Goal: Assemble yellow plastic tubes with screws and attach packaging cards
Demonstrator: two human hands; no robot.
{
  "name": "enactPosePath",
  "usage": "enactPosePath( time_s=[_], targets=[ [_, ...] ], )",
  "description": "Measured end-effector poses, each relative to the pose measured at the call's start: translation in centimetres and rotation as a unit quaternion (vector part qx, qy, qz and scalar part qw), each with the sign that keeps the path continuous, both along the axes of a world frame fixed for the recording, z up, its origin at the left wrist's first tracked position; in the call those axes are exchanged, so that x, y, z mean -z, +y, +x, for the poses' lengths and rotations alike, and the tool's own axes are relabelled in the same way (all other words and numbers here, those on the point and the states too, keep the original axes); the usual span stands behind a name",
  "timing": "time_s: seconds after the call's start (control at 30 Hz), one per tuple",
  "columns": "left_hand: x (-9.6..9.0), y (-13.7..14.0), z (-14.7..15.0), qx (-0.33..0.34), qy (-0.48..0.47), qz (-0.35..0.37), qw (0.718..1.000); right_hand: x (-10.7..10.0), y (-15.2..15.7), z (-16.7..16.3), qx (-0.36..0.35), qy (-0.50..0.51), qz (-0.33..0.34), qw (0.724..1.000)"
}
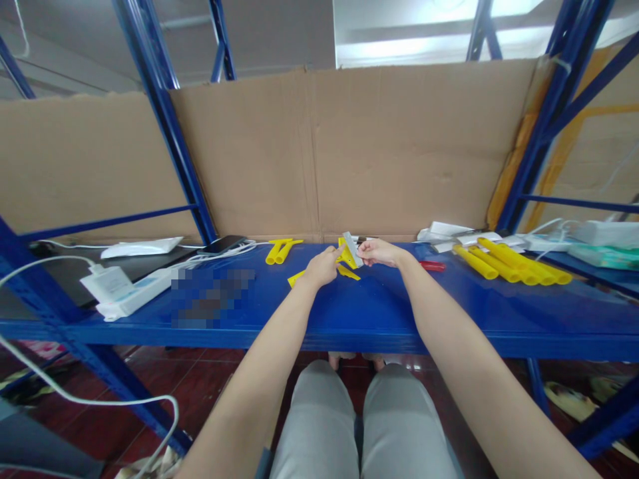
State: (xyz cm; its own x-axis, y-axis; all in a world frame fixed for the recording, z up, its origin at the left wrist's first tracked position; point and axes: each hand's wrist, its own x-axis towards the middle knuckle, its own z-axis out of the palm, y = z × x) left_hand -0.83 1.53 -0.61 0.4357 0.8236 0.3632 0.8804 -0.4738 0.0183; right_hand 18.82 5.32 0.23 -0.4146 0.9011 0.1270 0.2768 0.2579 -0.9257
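Note:
My left hand is closed around a yellow plastic scraper handle, its end showing past the wrist. Pinched in my right hand is a flat grey blade-like strip, tilted against the yellow head. The fingers partly hide where the two parts meet. Another yellow piece shows just below the strip; whether it belongs to the same tool I cannot tell. Two yellow T-shaped scrapers lie to the left. Right of my right hand rests a red object, partly covered by my forearm.
Several yellow handles lie in a row on the right of the blue shelf, with white packets behind. A power strip, cables and a dark phone are at left. Blue posts and a cardboard sheet bound the shelf.

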Motion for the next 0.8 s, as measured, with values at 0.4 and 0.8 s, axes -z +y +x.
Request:
enactPosePath(
  time_s=[0.4, 0.8],
  targets=[
    [0.8, 1.0, -0.1, 0.027, -0.035, 0.014, 0.999, 0.2, 0.1, -0.3, -0.008, -0.056, 0.0, 0.998],
    [1.0, 1.4, -0.4, 0.047, -0.053, 0.025, 0.997, 0.2, 0.4, -0.4, 0.006, -0.085, 0.029, 0.996]
  ],
)
